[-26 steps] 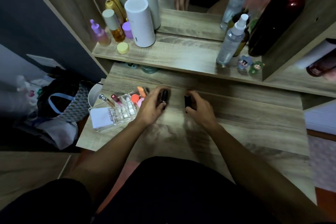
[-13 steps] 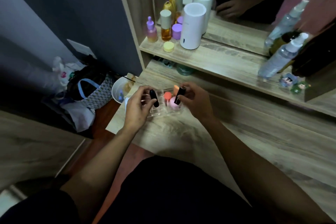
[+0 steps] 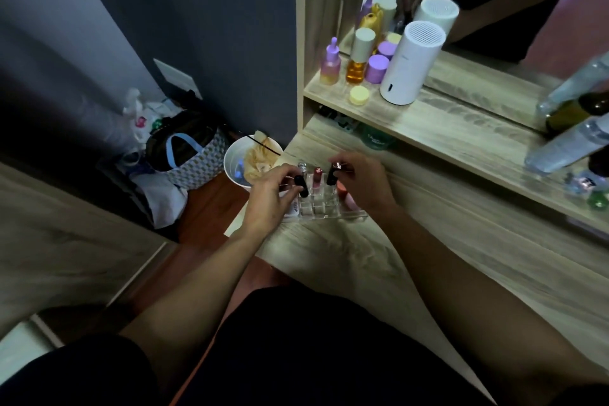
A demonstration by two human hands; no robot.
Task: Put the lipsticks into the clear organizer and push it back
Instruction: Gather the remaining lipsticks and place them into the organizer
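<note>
The clear organizer [image 3: 324,209] stands on the wooden desk near its left edge, with a grid of small cells. My left hand [image 3: 268,198] holds a black lipstick [image 3: 301,185] tilted over the organizer's left cells. My right hand [image 3: 361,180] pinches a second black lipstick [image 3: 332,175] upright over the back cells. A pink-red lipstick [image 3: 317,176] stands in a cell between the two. Pink and orange sponges [image 3: 346,196] sit at the organizer's right end, partly hidden by my right hand.
A shelf [image 3: 438,128] above the desk carries a white cylinder [image 3: 410,64], purple and amber bottles [image 3: 357,58] and clear spray bottles [image 3: 570,142], in front of a mirror. Left of the desk on the floor are a white bin [image 3: 245,161] and bags [image 3: 184,155].
Both hands picked up black lipsticks from the desk and carried them left over the organizer. The camera view swung left, so the desk's left edge and floor now show.
</note>
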